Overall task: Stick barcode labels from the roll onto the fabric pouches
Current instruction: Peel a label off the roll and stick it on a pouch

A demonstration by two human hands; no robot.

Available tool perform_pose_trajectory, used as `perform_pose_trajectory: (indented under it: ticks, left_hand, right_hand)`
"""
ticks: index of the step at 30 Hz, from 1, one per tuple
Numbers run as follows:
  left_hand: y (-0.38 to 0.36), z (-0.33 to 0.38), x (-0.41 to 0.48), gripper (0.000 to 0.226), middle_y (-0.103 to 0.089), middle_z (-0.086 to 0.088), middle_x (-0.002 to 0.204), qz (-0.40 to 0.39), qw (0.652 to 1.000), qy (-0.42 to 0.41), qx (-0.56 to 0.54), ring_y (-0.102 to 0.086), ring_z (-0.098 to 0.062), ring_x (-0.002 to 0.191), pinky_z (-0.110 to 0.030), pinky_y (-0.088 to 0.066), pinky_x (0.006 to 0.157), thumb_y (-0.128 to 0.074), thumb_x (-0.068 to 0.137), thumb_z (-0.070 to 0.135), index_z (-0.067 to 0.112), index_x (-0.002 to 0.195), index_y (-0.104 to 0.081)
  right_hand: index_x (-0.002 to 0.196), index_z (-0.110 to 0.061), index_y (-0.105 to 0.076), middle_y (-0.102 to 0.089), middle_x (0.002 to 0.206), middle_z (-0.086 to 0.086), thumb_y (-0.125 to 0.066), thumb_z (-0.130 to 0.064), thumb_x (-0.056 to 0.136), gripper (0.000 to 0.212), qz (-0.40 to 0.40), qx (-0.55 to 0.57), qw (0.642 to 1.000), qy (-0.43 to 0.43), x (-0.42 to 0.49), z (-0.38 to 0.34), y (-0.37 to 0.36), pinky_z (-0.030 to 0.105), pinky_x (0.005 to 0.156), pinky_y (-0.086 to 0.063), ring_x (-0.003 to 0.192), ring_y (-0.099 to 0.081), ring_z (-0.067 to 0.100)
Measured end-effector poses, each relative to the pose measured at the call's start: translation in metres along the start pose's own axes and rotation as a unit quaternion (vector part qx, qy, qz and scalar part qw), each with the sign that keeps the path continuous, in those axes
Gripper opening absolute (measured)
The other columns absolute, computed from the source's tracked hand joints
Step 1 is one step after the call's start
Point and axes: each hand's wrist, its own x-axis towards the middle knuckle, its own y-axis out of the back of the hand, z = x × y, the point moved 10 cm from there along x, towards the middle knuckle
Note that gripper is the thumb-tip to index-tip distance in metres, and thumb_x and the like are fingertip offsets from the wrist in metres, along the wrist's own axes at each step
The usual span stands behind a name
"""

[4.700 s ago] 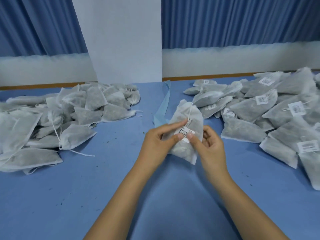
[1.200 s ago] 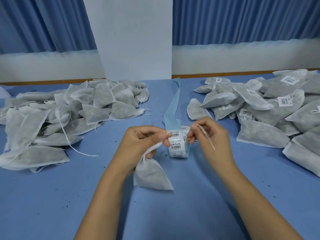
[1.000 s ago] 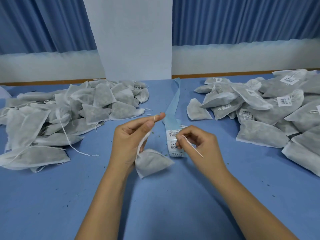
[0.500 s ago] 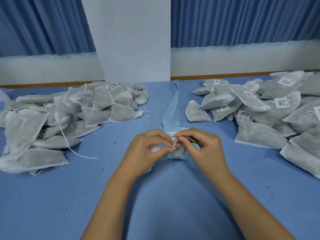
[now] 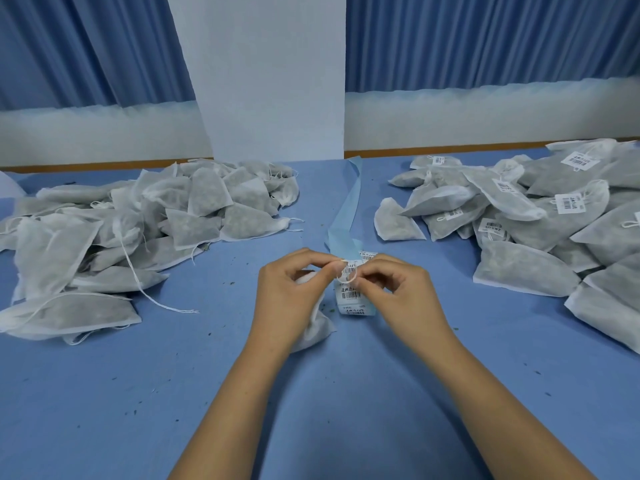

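**Dozens Labelled, Dozens Waiting, One Pouch in Hand**

Roughly half the job looked done. On the person's right, a labelled heap (image 5: 519,216) of grey-filled fabric pouches lay with white barcode stickers showing on several. On the left, an unlabelled heap (image 5: 194,216) of about the same spread showed none.

Between them, on the blue counter (image 5: 173,393), the current pouch (image 5: 317,332) sat mostly hidden beneath the left hand (image 5: 291,292), with no sticker on the part that showed. Both hands were closed in a fine pinch. The left thumb and forefinger held one side of the pouch's thin white drawstring loop (image 5: 347,281), and the right hand (image 5: 398,292) nipped the other side, its remaining fingers curled in. My reading was that the cord was being readied before a label went on.

The label strip (image 5: 350,296) lay just behind the loop on the counter, with several barcodes unpeeled. Its pale blue backing ribbon (image 5: 346,206) trailed away toward a white pillar (image 5: 270,81) and blue curtains (image 5: 485,39). Nothing blocked the strip, though a loose cord (image 5: 152,296) straggled out from the left heap and dark specks dotted the counter.
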Motion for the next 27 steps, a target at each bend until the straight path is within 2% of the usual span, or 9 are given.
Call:
perform_pose_trajectory:
  ticks: [4,6,9,12,15,19,23,25,27]
  left_hand:
    - [0.000,0.001,-0.001,0.019,-0.071,0.013,0.073,0.001,1.000,0.010,0.003,-0.060,0.001,0.061,-0.005,-0.039,0.061,-0.073,0.084,0.011,0.025,0.070,-0.071]
    - [0.000,0.003,0.000,0.019,-0.069,0.014,0.072,0.004,1.000,0.008,0.009,-0.057,0.002,0.059,-0.005,-0.038,0.060,-0.073,0.085,0.012,0.024,0.070,-0.070]
    - [-0.005,0.005,-0.002,0.019,-0.065,0.015,0.066,-0.009,1.000,0.003,0.020,-0.051,0.003,0.050,-0.005,-0.035,0.055,-0.071,0.085,0.011,0.022,0.070,-0.068]
    - [-0.011,0.003,-0.003,0.023,-0.059,0.016,0.056,-0.036,0.999,0.016,0.012,-0.040,0.000,0.040,-0.005,-0.029,0.047,-0.069,0.087,0.011,0.023,0.068,-0.067]
    - [-0.014,-0.002,-0.002,0.022,-0.067,0.010,0.067,-0.053,0.998,0.040,-0.018,-0.047,-0.003,0.050,-0.009,-0.036,0.053,-0.070,0.086,0.013,0.026,0.068,-0.072]
    - [-0.017,-0.002,-0.003,0.024,-0.069,0.008,0.068,-0.062,0.996,0.048,-0.039,-0.054,0.001,0.055,-0.009,-0.039,0.057,-0.070,0.086,0.013,0.026,0.065,-0.073]
    - [-0.009,-0.008,-0.001,0.022,-0.071,0.005,0.072,-0.024,0.998,0.060,-0.023,-0.060,-0.011,0.071,-0.020,-0.045,0.069,-0.071,0.085,0.015,0.026,0.065,-0.073]
    - [-0.009,-0.006,-0.001,0.021,-0.072,0.005,0.073,-0.022,0.998,0.056,-0.025,-0.062,-0.006,0.067,-0.013,-0.046,0.065,-0.072,0.085,0.015,0.025,0.066,-0.074]
    - [-0.010,-0.005,-0.003,0.019,-0.073,0.006,0.073,-0.025,0.998,0.056,-0.035,-0.056,0.001,0.055,-0.007,-0.041,0.056,-0.072,0.085,0.013,0.023,0.068,-0.075]
  right_hand:
    - [0.075,-0.006,-0.070,-0.063,0.077,0.001,-0.072,-0.002,0.080,0.007,-0.032,-0.036,0.999,0.024,-0.002,-0.008,-0.004,0.018,0.066,-0.041,0.067,-0.051,0.004]
    - [0.077,-0.009,-0.069,-0.064,0.080,-0.002,-0.069,-0.009,0.084,0.007,-0.019,-0.026,0.999,0.021,-0.002,-0.011,0.002,0.010,0.067,-0.037,0.071,-0.053,0.001]
    - [0.080,-0.017,-0.067,-0.063,0.080,-0.012,-0.066,-0.025,0.083,0.009,-0.008,-0.005,1.000,0.009,-0.003,-0.011,0.005,0.008,0.072,-0.035,0.076,-0.055,0.000]
    - [0.077,-0.016,-0.065,-0.062,0.076,-0.013,-0.070,-0.017,0.084,0.009,0.010,-0.035,0.999,0.016,-0.004,-0.011,0.005,0.012,0.074,-0.034,0.075,-0.055,0.002]
    - [0.073,-0.017,-0.066,-0.065,0.076,-0.006,-0.069,-0.009,0.083,0.013,0.049,-0.040,0.998,0.022,-0.002,-0.012,0.014,0.007,0.072,-0.036,0.073,-0.055,0.000]
    - [0.076,-0.021,-0.068,-0.064,0.076,-0.011,-0.075,-0.012,0.078,0.011,0.032,-0.061,0.997,0.017,-0.004,-0.011,0.009,0.023,0.084,-0.039,0.078,-0.058,0.007]
    - [0.079,-0.014,-0.064,-0.062,0.079,-0.008,-0.073,-0.026,0.078,0.014,0.098,-0.091,0.986,0.102,-0.009,-0.035,0.023,0.021,0.082,-0.035,0.075,-0.054,0.006]
    - [0.076,-0.013,-0.065,-0.062,0.078,-0.005,-0.073,-0.026,0.077,0.015,0.104,-0.131,0.973,0.160,-0.013,-0.048,0.022,0.023,0.081,-0.034,0.074,-0.053,0.004]
    - [0.076,-0.013,-0.066,-0.063,0.078,-0.005,-0.074,-0.026,0.076,0.015,0.101,-0.172,0.963,0.183,-0.014,-0.052,0.017,0.025,0.080,-0.032,0.074,-0.052,0.005]
